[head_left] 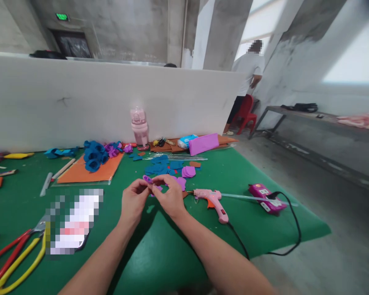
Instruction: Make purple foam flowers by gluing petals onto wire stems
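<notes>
1. Purple piece: sits at the meeting fingertips of both hands, raised above the green tabletop. Appears small and rolled or folded; too small to tell which.

2. Left hand: pinches the piece from the left, between thumb and bent fingers.

3. Right hand: pinches from the right, close against the left fingertips. Cannot tell how much of the piece lies hidden beneath the grip.

4. Weight: very light, to judge by size; likely to need no support beyond the fingertips.

5. Stiffness: probably soft and pliable, to judge by the flat purple cut-outs of like colour lying just beyond. Likely to bend under slight pressure and perhaps to spring loose on release.

6. Surface: seems matt rather than slick; little risk of slipping expected.

7. Fragility: unlikely to snap, but probably easy to crease or squash under a hard pinch.

8. Point of hold: best taken low down, at the end nearest the thumbs, with a light pinch from either side, leaving the upper end free.

9. Pink glue gun: lies on its side, to the right of the right hand, nozzle directed towards the fingers. Calls for care with soft material nearby, in case of heat at the tip; cannot tell its temperature.
</notes>
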A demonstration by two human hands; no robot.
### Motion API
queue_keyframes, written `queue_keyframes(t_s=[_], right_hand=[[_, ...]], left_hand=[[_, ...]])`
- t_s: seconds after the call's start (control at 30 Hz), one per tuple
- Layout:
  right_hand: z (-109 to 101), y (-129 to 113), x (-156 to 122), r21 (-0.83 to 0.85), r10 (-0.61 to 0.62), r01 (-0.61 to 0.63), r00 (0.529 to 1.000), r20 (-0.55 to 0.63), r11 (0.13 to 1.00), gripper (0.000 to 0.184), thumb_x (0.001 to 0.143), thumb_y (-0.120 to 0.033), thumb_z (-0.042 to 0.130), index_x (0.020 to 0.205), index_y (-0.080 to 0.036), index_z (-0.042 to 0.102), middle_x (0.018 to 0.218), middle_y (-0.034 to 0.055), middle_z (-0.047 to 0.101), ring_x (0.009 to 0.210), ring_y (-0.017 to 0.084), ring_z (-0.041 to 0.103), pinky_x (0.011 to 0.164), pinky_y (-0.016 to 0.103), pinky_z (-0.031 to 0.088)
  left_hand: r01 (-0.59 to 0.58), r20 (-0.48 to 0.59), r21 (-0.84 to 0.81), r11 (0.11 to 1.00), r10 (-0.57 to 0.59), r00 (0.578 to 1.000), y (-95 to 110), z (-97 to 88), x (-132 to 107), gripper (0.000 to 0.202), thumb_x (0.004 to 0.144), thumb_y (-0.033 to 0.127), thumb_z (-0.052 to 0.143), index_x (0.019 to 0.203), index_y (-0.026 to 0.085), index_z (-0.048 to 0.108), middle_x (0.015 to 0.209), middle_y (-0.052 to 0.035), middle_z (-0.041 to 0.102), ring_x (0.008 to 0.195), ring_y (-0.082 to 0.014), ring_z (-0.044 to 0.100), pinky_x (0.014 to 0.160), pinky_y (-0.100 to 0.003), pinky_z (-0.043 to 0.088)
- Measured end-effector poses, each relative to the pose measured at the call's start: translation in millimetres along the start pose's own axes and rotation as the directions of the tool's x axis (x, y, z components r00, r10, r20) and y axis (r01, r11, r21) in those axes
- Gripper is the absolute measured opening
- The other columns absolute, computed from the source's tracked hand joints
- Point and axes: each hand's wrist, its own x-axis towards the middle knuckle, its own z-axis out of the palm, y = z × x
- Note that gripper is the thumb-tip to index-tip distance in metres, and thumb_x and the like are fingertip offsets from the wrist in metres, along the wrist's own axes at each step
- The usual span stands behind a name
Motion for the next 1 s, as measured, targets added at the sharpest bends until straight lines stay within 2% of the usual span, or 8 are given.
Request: queue_keyframes(t_s=[0.13, 0.33, 0.53, 0.8, 1.0], right_hand=[[0.7, -1.1, 1.3, 0.043, 0.018, -0.019, 1.000, 0.011, 0.999, 0.020, 0.073, -0.026, 0.062, 0.091, -0.018, 0.059, 0.083, 0.0015, 0.062, 0.072, 0.013, 0.057, 0.068, 0.024, 0.047], [-0.4, -1.2, 1.2, -0.049, 0.004, -0.004, 1.000, 0.004, 0.999, 0.008, 0.075, -0.025, 0.060, 0.080, -0.019, 0.062, 0.077, 0.0005, 0.062, 0.069, 0.013, 0.055, 0.066, 0.025, 0.045], [-0.6, -1.4, 1.0, -0.052, -0.005, 0.005, 1.000, -0.007, 0.999, 0.015, 0.074, -0.022, 0.060, 0.089, -0.018, 0.061, 0.080, 0.0006, 0.062, 0.067, 0.012, 0.055, 0.066, 0.023, 0.045], [-0.9, -2.9, -0.9, -0.105, -0.033, 0.031, 0.999, -0.022, 0.994, 0.006, 0.077, -0.024, 0.058, 0.079, -0.019, 0.062, 0.077, 0.0005, 0.062, 0.068, 0.013, 0.054, 0.067, 0.025, 0.043], [-2.2, -7.6, -0.6, -0.024, 0.001, -0.003, 0.998, -0.059, 1.000, 0.014, 0.075, -0.030, 0.060, 0.084, -0.019, 0.060, 0.077, 0.0011, 0.062, 0.069, 0.013, 0.056, 0.067, 0.025, 0.045]], left_hand=[[0.037, 0.009, -0.034, 0.999, -0.036, 0.999, -3.7, -0.4, 1.3, 0.018, 0.059, 0.026, 0.072, 0.068, 0.015, 0.060, 0.066, 0.0020, 0.062, 0.065, -0.0116, 0.056, 0.065, -0.022, 0.044], [0.036, 0.030, -0.031, 0.999, -0.035, 0.999, -4.9, -0.5, 1.0, 0.016, 0.060, 0.024, 0.071, 0.066, 0.015, 0.059, 0.063, 0.0028, 0.061, 0.062, -0.0103, 0.054, 0.064, -0.021, 0.044], [0.037, 0.015, -0.006, 0.999, -0.037, 0.999, -3.7, 0.4, 0.7, 0.017, 0.060, 0.026, 0.070, 0.065, 0.015, 0.058, 0.064, 0.0013, 0.062, 0.063, -0.0119, 0.056, 0.064, -0.023, 0.046], [0.050, -0.006, 0.015, 0.999, -0.050, 0.999, 6.0, 4.5, -2.5, 0.016, 0.058, 0.023, 0.071, 0.063, 0.016, 0.058, 0.059, 0.0030, 0.059, 0.057, -0.0104, 0.054, 0.060, -0.022, 0.045], [0.097, 0.047, -0.061, 0.993, -0.095, 0.994, 0.0, 2.1, -0.5, 0.018, 0.060, 0.028, 0.071, 0.067, 0.014, 0.061, 0.062, 0.0005, 0.062, 0.058, -0.0111, 0.056, 0.060, -0.023, 0.045]])
